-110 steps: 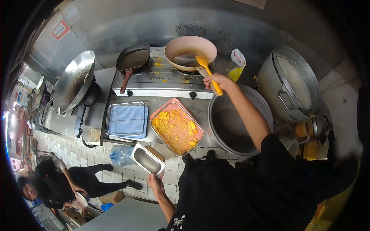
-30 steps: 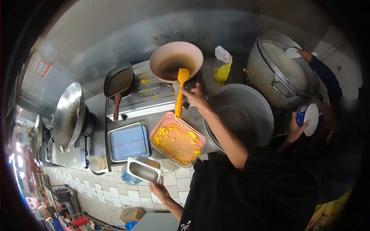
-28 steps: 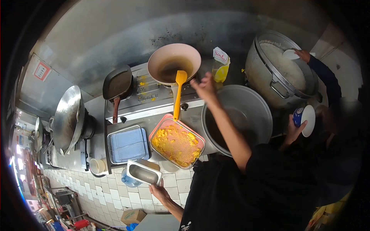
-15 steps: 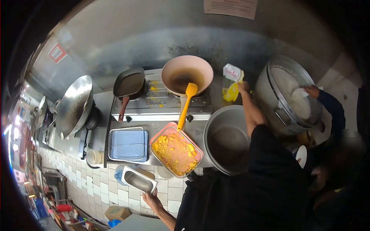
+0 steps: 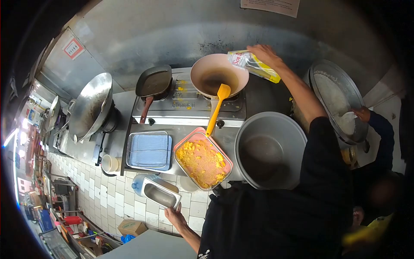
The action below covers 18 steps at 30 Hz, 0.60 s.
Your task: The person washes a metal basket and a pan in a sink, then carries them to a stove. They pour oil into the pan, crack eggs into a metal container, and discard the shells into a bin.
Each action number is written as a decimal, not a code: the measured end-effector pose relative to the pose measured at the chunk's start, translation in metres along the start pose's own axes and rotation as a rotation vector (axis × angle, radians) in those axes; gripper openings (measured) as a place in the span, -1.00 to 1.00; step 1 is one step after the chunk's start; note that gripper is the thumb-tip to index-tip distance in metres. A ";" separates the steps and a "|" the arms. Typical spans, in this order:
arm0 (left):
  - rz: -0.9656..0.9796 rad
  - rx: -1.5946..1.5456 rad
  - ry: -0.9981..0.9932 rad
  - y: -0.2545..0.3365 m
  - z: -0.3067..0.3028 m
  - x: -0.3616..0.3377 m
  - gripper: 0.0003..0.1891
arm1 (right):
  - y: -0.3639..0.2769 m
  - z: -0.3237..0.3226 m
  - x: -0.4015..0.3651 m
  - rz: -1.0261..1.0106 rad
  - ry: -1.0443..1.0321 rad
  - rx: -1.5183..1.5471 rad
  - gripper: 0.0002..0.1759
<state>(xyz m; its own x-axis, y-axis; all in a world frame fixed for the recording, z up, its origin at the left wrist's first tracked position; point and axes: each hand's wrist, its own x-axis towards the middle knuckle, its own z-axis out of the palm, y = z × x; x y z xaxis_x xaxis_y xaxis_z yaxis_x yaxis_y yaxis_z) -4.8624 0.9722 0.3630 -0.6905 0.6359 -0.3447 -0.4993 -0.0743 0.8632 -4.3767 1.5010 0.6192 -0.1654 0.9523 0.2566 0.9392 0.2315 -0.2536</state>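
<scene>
My right hand (image 5: 265, 55) grips a clear-and-yellow cooking oil pouch (image 5: 254, 65), tilted with its printed white end at the right rim of the pink wok (image 5: 199, 71). Dark oil lies in the wok, which stands on the gas stove (image 5: 183, 117). Low in the view, my left hand (image 5: 174, 216) is closed on the end of a rectangular steel container (image 5: 161, 195), held above the floor. An orange spatula (image 5: 217, 110) lies from the wok's front edge to a pink tray (image 5: 228, 169) with a mesh rack and yellow food bits.
A dark square pan (image 5: 153, 84) shares the stove. A blue tray (image 5: 148, 151) with a wire rack sits in front. The large grey pot (image 5: 241, 162) stands near my right arm. Another person's hand (image 5: 362, 113) works at a big rice pot (image 5: 319, 71). A steel wok (image 5: 92, 108) is at left.
My right hand has lifted the pouch from beside the stove, moving left and tilting it at the wok's rim. My left hand keeps holding the steel container. The view has shifted slightly.
</scene>
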 end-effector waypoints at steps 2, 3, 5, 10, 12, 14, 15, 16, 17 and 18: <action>0.013 -0.002 0.006 0.005 0.005 -0.003 -0.73 | -0.010 0.005 0.010 -0.207 -0.050 -0.228 -0.71; 0.020 -0.009 0.008 0.006 0.010 -0.004 -0.73 | -0.016 0.005 0.017 -0.312 -0.072 -0.347 -0.74; 0.033 -0.022 0.006 0.007 0.009 -0.004 -0.73 | -0.024 0.008 0.026 -0.368 -0.110 -0.420 -0.77; 0.057 -0.034 -0.005 -0.002 -0.006 -0.003 -0.73 | -0.045 0.003 0.025 -0.334 -0.153 -0.408 -0.72; 0.043 -0.028 -0.003 0.001 -0.004 -0.008 -0.73 | -0.037 0.009 0.028 -0.285 -0.109 -0.354 -0.70; 0.034 -0.023 0.010 0.002 -0.004 -0.009 -0.73 | -0.028 0.008 0.026 -0.220 -0.080 -0.258 -0.69; 0.031 -0.021 0.022 0.001 -0.005 -0.010 -0.73 | -0.024 0.007 0.022 -0.180 -0.074 -0.190 -0.69; 0.027 -0.018 0.034 0.001 -0.006 -0.010 -0.73 | -0.020 0.007 0.018 -0.139 -0.068 -0.122 -0.68; 0.027 -0.016 0.031 -0.001 -0.008 -0.009 -0.73 | -0.019 0.005 0.011 -0.153 -0.046 -0.129 -0.67; 0.027 -0.011 0.028 -0.003 -0.012 -0.007 -0.73 | -0.018 0.003 0.002 -0.165 -0.023 -0.134 -0.67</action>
<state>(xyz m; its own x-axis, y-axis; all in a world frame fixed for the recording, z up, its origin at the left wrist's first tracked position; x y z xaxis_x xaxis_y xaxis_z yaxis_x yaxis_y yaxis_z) -4.8625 0.9586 0.3588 -0.7182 0.6118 -0.3316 -0.4858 -0.0996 0.8684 -4.3945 1.4995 0.6211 -0.3260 0.9083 0.2622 0.9301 0.3579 -0.0832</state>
